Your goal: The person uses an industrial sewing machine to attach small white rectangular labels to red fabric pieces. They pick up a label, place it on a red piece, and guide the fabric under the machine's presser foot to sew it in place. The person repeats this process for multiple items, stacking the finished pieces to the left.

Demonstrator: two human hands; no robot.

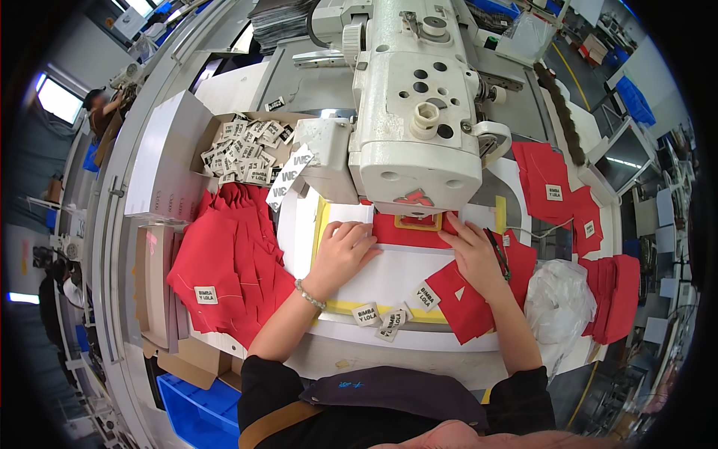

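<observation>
A flat red fabric piece (389,238) lies across the white work plate below the head of a white sewing machine (415,176). A yellow frame (419,224) sits over its middle. My left hand (345,251) rests at the fabric's left end, fingers slightly bent and apart. At the right end, my right hand (471,251) lies with its fingers stretched onto the cloth. Another red piece (464,314) is under my right wrist, next to a loose white label (426,295). More labels (366,314) lie near the plate's front edge. Dark snips (499,254) are beside my right hand, partly hidden.
An open box of labels (243,153) stands at the left, behind a large red fabric pile (224,258). More red pieces (538,176) and a red stack (617,292) lie right, with a clear plastic bag (561,299) between. A blue crate (202,411) sits lower left.
</observation>
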